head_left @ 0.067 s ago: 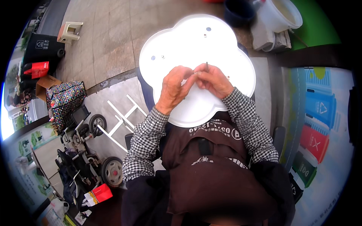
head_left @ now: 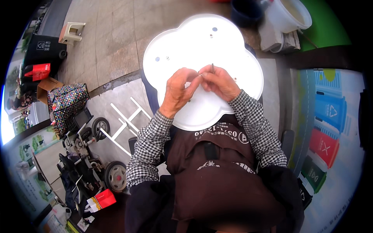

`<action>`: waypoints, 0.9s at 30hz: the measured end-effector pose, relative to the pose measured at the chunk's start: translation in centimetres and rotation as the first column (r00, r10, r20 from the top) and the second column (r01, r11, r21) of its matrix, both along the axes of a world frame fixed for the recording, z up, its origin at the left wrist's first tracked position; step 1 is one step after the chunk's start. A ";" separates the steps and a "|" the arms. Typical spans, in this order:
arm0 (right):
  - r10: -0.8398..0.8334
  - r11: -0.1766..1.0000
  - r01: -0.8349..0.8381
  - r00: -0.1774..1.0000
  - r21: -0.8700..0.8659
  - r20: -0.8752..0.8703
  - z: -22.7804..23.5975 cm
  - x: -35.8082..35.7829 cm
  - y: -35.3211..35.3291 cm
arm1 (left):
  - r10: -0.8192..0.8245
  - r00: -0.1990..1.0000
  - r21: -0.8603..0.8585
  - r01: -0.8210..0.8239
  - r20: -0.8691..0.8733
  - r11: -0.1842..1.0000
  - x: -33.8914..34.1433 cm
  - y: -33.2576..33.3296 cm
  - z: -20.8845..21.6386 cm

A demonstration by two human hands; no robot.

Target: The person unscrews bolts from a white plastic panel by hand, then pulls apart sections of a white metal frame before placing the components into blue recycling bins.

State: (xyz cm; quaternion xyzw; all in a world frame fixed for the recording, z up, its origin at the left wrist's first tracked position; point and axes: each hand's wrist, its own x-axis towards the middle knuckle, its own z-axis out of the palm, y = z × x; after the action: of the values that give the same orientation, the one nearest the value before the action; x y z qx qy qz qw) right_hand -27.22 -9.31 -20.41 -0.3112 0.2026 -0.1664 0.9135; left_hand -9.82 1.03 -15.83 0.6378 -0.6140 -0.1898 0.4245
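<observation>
On my lap lies a white panel point(head_left: 190, 39) with rounded lobes and a raised rim. Small metal fittings, such as the fitting point(head_left: 211, 35) near the far edge, and grey-blue round spots point(head_left: 157, 59) dot its surface. Over the panel's middle, my left hand point(head_left: 178, 90) and my right hand point(head_left: 220, 81) meet at the fingertips. My left thumb and index finger pinch together on something too small to make out. My right hand is closed around a thin dark rod point(head_left: 212, 67), whose end sticks up between the fingers; the rest of it is hidden.
A white tubular frame point(head_left: 123, 126) lies on the floor to the left, beside a wheeled cart point(head_left: 83, 163) and a patterned bag point(head_left: 68, 101). Far left stands a small stool point(head_left: 72, 32). Beyond the panel at right are a white bucket point(head_left: 285, 17) and a dark bucket point(head_left: 244, 14).
</observation>
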 end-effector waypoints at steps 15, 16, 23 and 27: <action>-0.091 0.990 0.084 0.994 0.116 0.059 -0.2 0.1 -0.2 | -0.106 0.994 0.272 0.093 0.033 0.958 1.2 7.3 0.8; -0.092 0.989 0.084 0.994 0.120 0.061 -0.1 0.0 -0.2 | -0.116 0.992 0.275 0.098 0.050 0.956 1.2 7.2 0.8; -0.094 0.990 0.087 0.994 0.115 0.056 0.1 0.0 -0.1 | -0.129 0.976 0.303 0.072 0.173 0.950 0.9 6.6 1.3; -0.095 0.990 0.088 0.994 0.114 0.059 -0.1 0.0 -0.2 | -0.168 0.919 0.316 0.051 0.356 0.948 0.2 6.2 1.7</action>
State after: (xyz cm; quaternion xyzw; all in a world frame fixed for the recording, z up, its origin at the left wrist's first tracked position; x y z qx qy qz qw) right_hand -27.26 -9.47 -20.48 -0.2447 0.1963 -0.2063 0.9268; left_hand -9.67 7.25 -14.11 0.6837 -0.6831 -0.1780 0.1850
